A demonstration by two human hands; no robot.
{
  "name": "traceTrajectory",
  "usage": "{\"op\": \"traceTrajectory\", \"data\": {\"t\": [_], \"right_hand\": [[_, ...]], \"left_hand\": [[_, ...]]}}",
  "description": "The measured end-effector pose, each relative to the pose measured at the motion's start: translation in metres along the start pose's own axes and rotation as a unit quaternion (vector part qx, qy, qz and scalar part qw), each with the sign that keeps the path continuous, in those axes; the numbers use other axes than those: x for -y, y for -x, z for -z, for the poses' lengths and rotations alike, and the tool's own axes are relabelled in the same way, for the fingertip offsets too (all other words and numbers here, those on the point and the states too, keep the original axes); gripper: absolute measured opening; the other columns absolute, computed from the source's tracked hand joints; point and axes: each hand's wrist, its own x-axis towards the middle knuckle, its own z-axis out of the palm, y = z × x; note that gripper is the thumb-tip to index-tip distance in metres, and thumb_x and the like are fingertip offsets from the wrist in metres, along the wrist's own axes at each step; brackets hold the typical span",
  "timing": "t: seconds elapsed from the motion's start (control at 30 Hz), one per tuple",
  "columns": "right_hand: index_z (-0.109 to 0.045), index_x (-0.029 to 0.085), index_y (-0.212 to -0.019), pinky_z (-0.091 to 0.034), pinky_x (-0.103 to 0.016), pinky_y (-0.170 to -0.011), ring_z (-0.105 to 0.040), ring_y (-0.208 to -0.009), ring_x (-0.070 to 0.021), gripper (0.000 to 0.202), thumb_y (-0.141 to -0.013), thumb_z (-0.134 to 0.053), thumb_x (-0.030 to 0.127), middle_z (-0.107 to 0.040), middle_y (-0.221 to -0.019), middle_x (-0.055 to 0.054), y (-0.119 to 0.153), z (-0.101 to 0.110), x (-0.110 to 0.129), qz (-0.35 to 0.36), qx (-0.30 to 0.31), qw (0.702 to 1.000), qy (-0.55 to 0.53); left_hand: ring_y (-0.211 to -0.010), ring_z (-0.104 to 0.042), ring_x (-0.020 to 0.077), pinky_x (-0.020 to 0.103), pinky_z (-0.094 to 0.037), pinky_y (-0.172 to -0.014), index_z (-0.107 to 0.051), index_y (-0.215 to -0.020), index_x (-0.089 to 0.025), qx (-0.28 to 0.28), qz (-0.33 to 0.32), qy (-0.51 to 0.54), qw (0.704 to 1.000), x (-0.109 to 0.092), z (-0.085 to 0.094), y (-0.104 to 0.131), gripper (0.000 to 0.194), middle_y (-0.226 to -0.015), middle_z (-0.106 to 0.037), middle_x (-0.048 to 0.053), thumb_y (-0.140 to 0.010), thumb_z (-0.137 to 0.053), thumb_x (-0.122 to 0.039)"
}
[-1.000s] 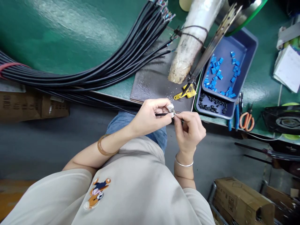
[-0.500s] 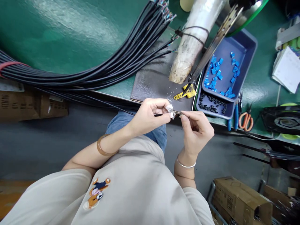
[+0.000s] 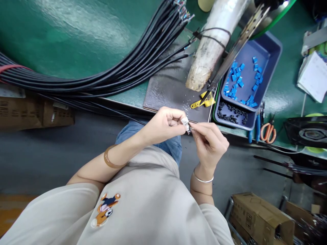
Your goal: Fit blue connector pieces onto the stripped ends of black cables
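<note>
My left hand (image 3: 166, 125) is closed around the end of a black cable, where white wrapping (image 3: 185, 122) and short thin wires stick out past the fingertips. My right hand (image 3: 209, 141) is pinched close against those wire ends, its fingertips nearly touching the left ones. What the right fingers grip is too small to make out. Both hands are just off the front edge of the green table, below a dark plate (image 3: 163, 92) with small white bits on it. A yellow-handled tool (image 3: 208, 99) lies on that plate.
A thick bundle of black cables (image 3: 102, 83) crosses the table at left. A wrapped post (image 3: 209, 51) stands above the plate. To the right are a bin (image 3: 274, 51) of blue connectors, small black parts (image 3: 231, 114), orange-handled scissors (image 3: 268, 132) and papers (image 3: 313, 76).
My right hand has moved left, closing the gap to the wire ends at my left hand. The left hand has stayed almost in place.
</note>
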Motion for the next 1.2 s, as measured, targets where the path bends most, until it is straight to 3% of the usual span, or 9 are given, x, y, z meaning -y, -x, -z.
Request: {"op": "traceTrajectory", "data": {"t": [0.3, 0.43, 0.6, 0.7, 0.83, 0.93, 1.0, 1.13, 1.2], "right_hand": [[-0.068, 0.023, -0.092, -0.05, -0.024, -0.063, -0.065, -0.078, -0.0107, 0.016, -0.088, -0.06, 0.01, -0.069, -0.085, 0.0, -0.002, 0.001, -0.001, -0.028, 0.01, 0.999, -0.034], [-0.068, 0.023, -0.089, -0.04, -0.023, -0.049, -0.059, -0.06, -0.01, 0.005, -0.087, -0.063, 0.022, -0.062, -0.069, 0.003, -0.003, 0.004, -0.002, -0.104, -0.08, 0.987, -0.092], [-0.063, 0.025, -0.103, -0.034, -0.023, -0.037, -0.049, -0.041, -0.0077, 0.018, -0.085, -0.064, 0.027, -0.053, -0.06, 0.007, -0.007, 0.024, 0.008, -0.086, -0.211, 0.962, -0.15], [-0.059, 0.026, -0.108, -0.05, -0.025, -0.046, -0.066, -0.054, -0.0122, 0.023, -0.087, -0.063, 0.018, -0.07, -0.074, 0.003, -0.008, 0.048, 0.017, -0.137, -0.094, 0.979, -0.118], [-0.061, 0.021, -0.083, -0.056, -0.024, -0.06, -0.071, -0.065, -0.0125, 0.009, -0.083, -0.07, 0.021, -0.073, -0.075, 0.001, -0.017, 0.08, 0.01, -0.163, 0.105, 0.981, 0.003], [-0.061, 0.019, -0.079, -0.041, -0.023, -0.053, -0.056, -0.05, -0.0043, 0.014, -0.082, -0.07, 0.03, -0.065, -0.061, 0.004, -0.04, 0.091, -0.027, -0.101, 0.04, 0.961, 0.256], [-0.064, 0.017, -0.082, -0.035, -0.026, -0.058, -0.059, -0.056, -0.0033, 0.019, -0.082, -0.066, 0.035, -0.067, -0.065, 0.003, -0.061, 0.093, -0.061, -0.112, 0.014, 0.924, 0.366], [-0.067, 0.014, -0.083, -0.035, -0.03, -0.064, -0.067, -0.077, -0.0061, 0.033, -0.078, -0.06, 0.046, -0.073, -0.08, 0.0, -0.1, 0.085, -0.118, -0.172, 0.045, 0.902, 0.393], [-0.068, 0.011, -0.08, -0.037, -0.03, -0.069, -0.067, -0.087, -0.0076, 0.038, -0.077, -0.056, 0.047, -0.074, -0.089, -0.002, -0.112, 0.078, -0.13, -0.171, 0.067, 0.91, 0.372]], "left_hand": [[-0.048, -0.029, 0.0021, 0.017, -0.021, -0.046, -0.054, -0.06, -0.013, 0.038, 0.039, -0.012, 0.998, -0.001, 0.004, 0.0, 0.012, -0.053, -0.039, -0.006, -0.066, -0.064, -0.012], [-0.048, -0.029, 0.0023, 0.017, -0.021, -0.045, -0.054, -0.061, -0.013, 0.026, 0.036, -0.012, 0.999, 0.0, 0.002, 0.001, 0.012, -0.053, -0.04, -0.006, -0.065, -0.065, -0.011], [-0.047, -0.029, 0.0019, 0.016, -0.023, -0.045, -0.053, -0.06, -0.013, 0.047, 0.019, -0.039, 0.998, -0.004, 0.003, 0.003, 0.014, -0.052, -0.038, -0.007, -0.067, -0.064, -0.01], [-0.051, -0.044, 0.005, 0.017, -0.036, -0.05, -0.063, -0.066, -0.013, 0.185, 0.015, -0.095, 0.978, -0.014, 0.014, -0.002, 0.006, -0.059, -0.056, -0.002, -0.071, -0.064, -0.01], [-0.06, -0.061, 0.0139, 0.021, -0.047, -0.055, -0.075, -0.077, -0.017, 0.484, 0.03, -0.141, 0.863, -0.028, 0.03, -0.02, 0.008, -0.072, -0.071, 0.006, -0.073, -0.069, -0.014], [-0.055, -0.06, 0.0135, 0.021, -0.044, -0.052, -0.072, -0.073, -0.019, 0.566, -0.019, -0.217, 0.795, -0.038, 0.027, -0.021, 0.01, -0.065, -0.068, 0.003, -0.08, -0.065, -0.017], [-0.055, -0.056, 0.0125, 0.023, -0.042, -0.055, -0.065, -0.066, -0.018, 0.513, -0.135, -0.353, 0.77, -0.043, 0.017, -0.007, 0.018, -0.061, -0.063, 0.002, -0.078, -0.06, -0.007], [-0.05, -0.05, 0.0117, 0.027, -0.027, -0.046, -0.059, -0.074, -0.014, 0.264, -0.263, -0.57, 0.732, -0.038, -0.007, 0.029, 0.03, -0.072, -0.062, 0.005, -0.067, -0.044, 0.011], [-0.049, -0.048, 0.0093, 0.026, -0.025, -0.045, -0.057, -0.075, -0.014, 0.164, -0.274, -0.538, 0.78, -0.024, -0.011, 0.034, 0.024, -0.075, -0.061, 0.005, -0.076, -0.044, 0.006]]}}
